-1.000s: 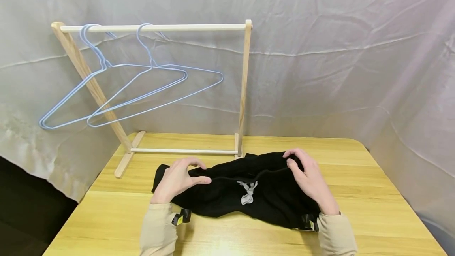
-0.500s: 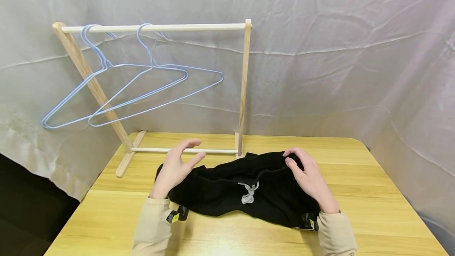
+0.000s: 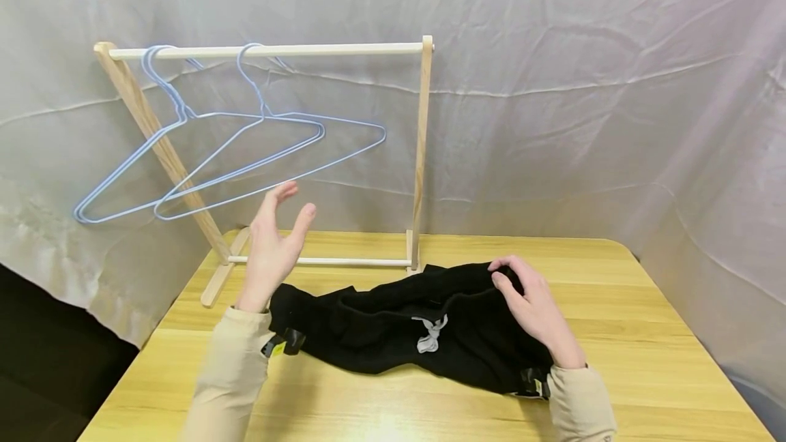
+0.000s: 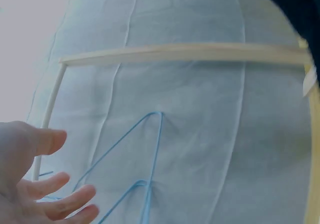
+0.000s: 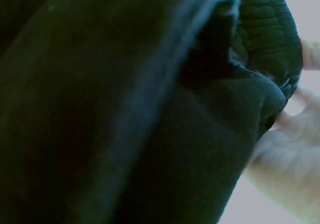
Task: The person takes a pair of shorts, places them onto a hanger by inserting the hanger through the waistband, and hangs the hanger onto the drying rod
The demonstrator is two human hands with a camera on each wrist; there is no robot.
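Observation:
Black drawstring pants point(image 3: 381, 333) lie bunched on the wooden table, a grey bow point(image 3: 430, 334) at the front of the gathered waistband. My right hand point(image 3: 540, 309) curls its thumb and fingers round the waistband's right end. In the right wrist view, dark cloth fills most of the picture and the ribbed elastic point(image 5: 265, 29) meets the fingers. My left hand point(image 3: 270, 247) is raised off the cloth, fingers and thumb spread, with nothing between them. It is below the blue wire hangers point(image 3: 245, 123), apart from them; the left wrist view has the hand point(image 4: 40, 179) at its lower left.
A wooden rack point(image 3: 420, 155) stands at the back left of the table point(image 3: 614, 333). Several hangers hang from its top rail point(image 3: 344, 49), toward the left. Grey cloth point(image 3: 583, 121) drapes behind and beside the table.
My left hand has let the pants' left side be and moved up and left toward the hangers. The right hand has stayed at the waistband; the pants have barely shifted.

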